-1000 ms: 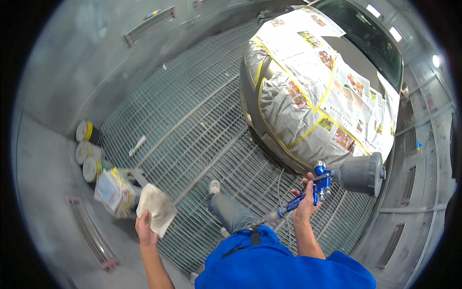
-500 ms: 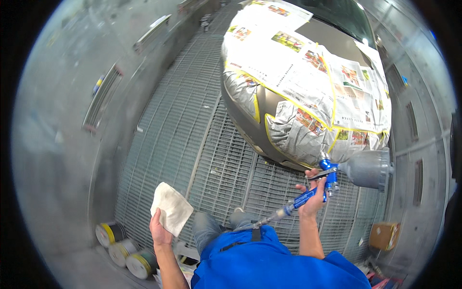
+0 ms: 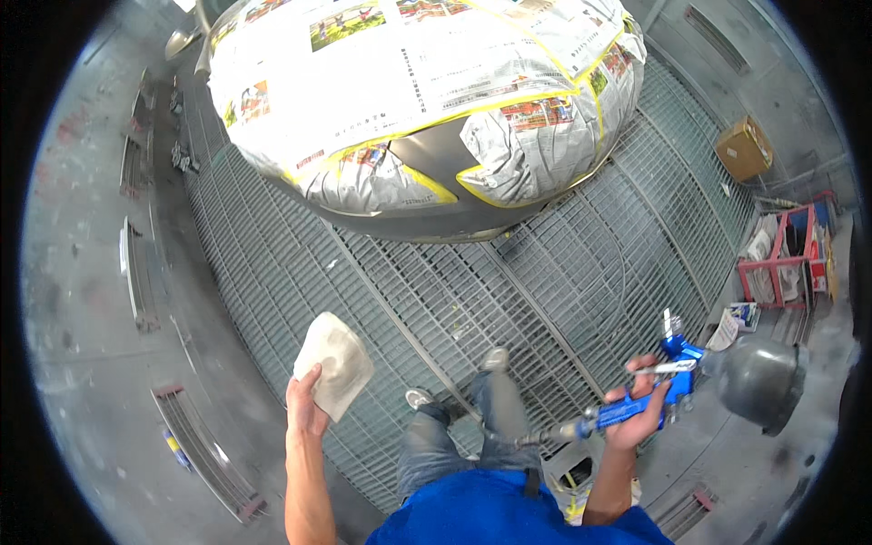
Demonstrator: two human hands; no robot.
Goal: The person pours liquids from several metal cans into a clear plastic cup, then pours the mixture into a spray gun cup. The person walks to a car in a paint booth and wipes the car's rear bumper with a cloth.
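My left hand (image 3: 307, 400) is closed on the lower edge of a folded cream-white cloth (image 3: 334, 363), held out over the floor grating. In my right hand (image 3: 638, 413) is a blue paint spray gun (image 3: 627, 406), the fingers wrapped round its handle near the trigger. A dark grey paint cup (image 3: 761, 383) sits on the gun's right side, and a hose fitting (image 3: 549, 434) runs from the handle end toward my waist. Beyond both hands stands a car bumper (image 3: 436, 168), grey-brown where bare, with newspaper (image 3: 363, 82) and yellow tape masking around it. Neither hand touches the car.
Metal floor grating (image 3: 436, 309) lies beneath my feet. At the right stand a cardboard box (image 3: 745, 150) and a red rack (image 3: 779, 259) holding papers. Grey walls with slotted vents (image 3: 207, 451) rise on the left. White and yellow material (image 3: 572, 481) lies behind my legs.
My view has turned to the right; the car now sits farther left and higher. The red rack has come into view and the cans have left it. Both hands keep their holds.
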